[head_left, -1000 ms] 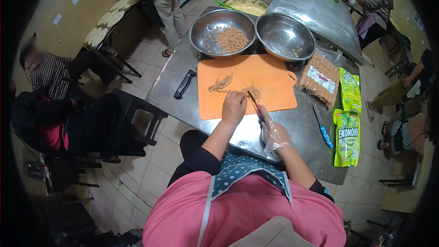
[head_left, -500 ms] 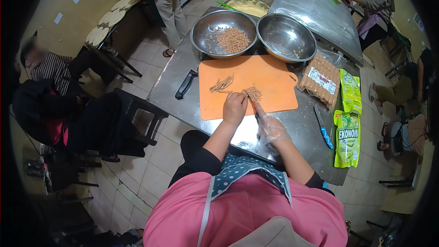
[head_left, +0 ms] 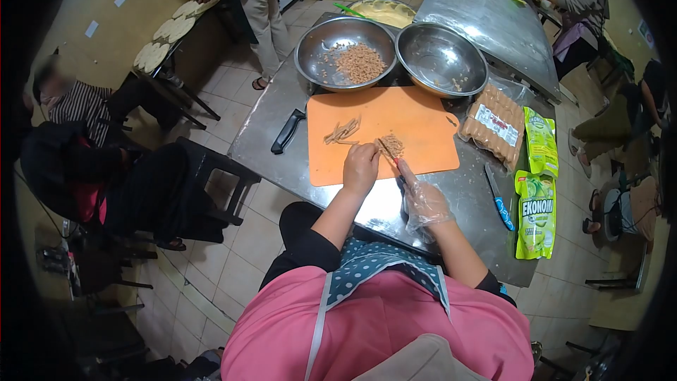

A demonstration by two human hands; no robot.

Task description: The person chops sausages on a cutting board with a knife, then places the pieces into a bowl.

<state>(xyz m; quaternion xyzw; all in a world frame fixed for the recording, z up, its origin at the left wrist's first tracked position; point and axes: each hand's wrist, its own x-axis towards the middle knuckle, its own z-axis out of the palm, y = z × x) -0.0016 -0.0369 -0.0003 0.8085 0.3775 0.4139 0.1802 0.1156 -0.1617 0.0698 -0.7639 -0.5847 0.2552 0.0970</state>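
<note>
We are gripping the red-handled knife in a closed, plastic-covered right hand, its blade angling beside the chopped pieces on the orange board. We are curling the bare left hand just beside the blade; we cannot tell whether it is pinching anything. Tan strips are lying farther left. Caution: loose plastic could be letting the handle twist, risking a cut left hand.
</note>
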